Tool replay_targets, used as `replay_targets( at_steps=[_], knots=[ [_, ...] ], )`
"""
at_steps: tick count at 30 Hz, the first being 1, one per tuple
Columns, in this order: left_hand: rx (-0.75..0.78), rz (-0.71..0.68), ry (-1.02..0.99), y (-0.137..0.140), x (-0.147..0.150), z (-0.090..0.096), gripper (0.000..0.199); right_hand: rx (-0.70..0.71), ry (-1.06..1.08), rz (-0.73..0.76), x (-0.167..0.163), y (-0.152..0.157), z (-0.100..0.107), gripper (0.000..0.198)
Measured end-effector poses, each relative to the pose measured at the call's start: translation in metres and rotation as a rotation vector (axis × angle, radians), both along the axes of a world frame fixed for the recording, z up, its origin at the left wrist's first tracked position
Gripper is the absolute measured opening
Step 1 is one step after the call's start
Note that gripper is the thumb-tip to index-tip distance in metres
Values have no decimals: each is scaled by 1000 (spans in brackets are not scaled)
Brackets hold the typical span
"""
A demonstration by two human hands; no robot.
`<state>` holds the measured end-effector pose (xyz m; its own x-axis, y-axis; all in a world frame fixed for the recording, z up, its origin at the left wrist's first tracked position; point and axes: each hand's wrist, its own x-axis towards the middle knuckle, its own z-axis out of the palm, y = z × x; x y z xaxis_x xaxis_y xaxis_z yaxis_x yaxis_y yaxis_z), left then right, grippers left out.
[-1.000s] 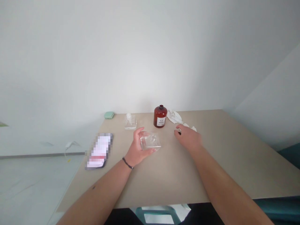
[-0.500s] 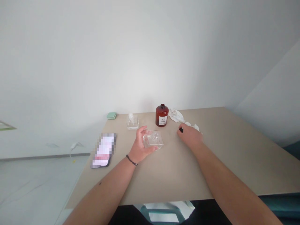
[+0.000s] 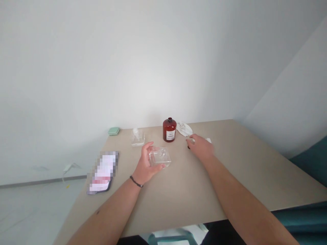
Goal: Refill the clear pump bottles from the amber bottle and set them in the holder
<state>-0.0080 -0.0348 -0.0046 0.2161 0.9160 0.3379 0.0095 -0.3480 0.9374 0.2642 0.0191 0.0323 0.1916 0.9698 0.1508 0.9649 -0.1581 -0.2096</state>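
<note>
My left hand (image 3: pixel 146 165) is wrapped round the side of a clear square container (image 3: pixel 160 157), thumb in front and fingers behind. Shiny clear contents or reflections show inside it; which, I cannot tell. To the right, my right hand (image 3: pixel 200 146) is closed low over the table, fingertips pinched. A small dark piece (image 3: pixel 188 147) peeks out under those fingers, and something pale shows at their tips; what they hold is mostly hidden. A red-brown bottle (image 3: pixel 169 131) with a white label and open neck stands behind, between the hands. Crumpled white tissue (image 3: pixel 185 129) lies beside it.
A second clear square container (image 3: pixel 138 139) with a whitish piece stands at the back left. Farther left is a small green case (image 3: pixel 113 131). A phone (image 3: pixel 103 172) with a blurred screen lies on the beige table (image 3: pixel 178 197). A white wall rises behind.
The view has shifted, so things on the table appear farther left and slightly lower. My right hand has turned a little, and the dark piece now shows below its fingertips. My left hand keeps its grip.
</note>
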Motion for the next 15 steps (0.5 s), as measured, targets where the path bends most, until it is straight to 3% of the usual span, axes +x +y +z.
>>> replay_targets(
  at_steps=[2, 5, 10, 15],
  knots=[
    [11, -3, 7, 1, 0, -2, 89, 114, -40, -18, 7, 7, 1, 41],
    [19, 6, 22, 1, -1, -3, 89, 178, -71, 0, 15, 20, -5, 37],
    [19, 4, 27, 2, 0, -3, 89, 91, -34, 144, 20, 33, -24, 37],
    [23, 5, 31, 1, 1, -2, 89, 8, -13, 163, 20, 36, -28, 39]
  ],
)
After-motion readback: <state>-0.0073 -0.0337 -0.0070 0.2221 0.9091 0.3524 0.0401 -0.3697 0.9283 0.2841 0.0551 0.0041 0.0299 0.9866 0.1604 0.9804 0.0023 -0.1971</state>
